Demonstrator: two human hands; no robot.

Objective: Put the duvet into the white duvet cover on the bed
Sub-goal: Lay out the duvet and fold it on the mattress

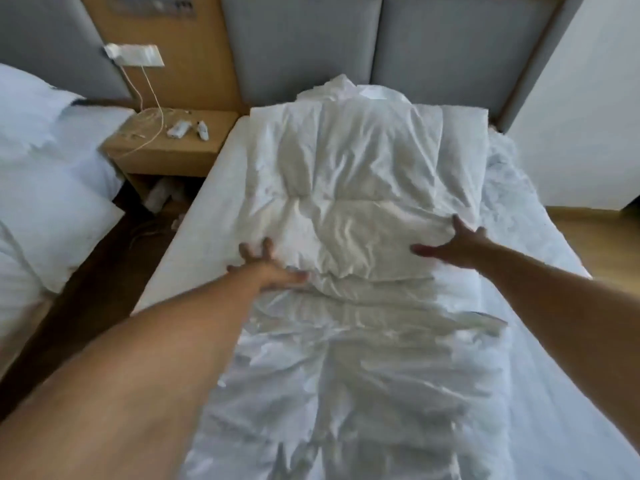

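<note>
A puffy, folded white duvet (349, 174) lies across the head half of the bed (207, 202). A thin, wrinkled white duvet cover (346, 368) stretches flat from the duvet's near edge toward me. My left hand (266, 266) rests with spread fingers on the duvet's near left corner. My right hand (450, 245) is spread against the duvet's near right edge, thumb up and fingers pointing left. Neither hand curls round the fabric.
A wooden nightstand (169, 147) with white cables and small white items stands left of the bed. A second bed with white bedding (45, 161) is at the far left. Grey padded headboard (346, 46) behind; a white wall (575, 116) and wooden floor at right.
</note>
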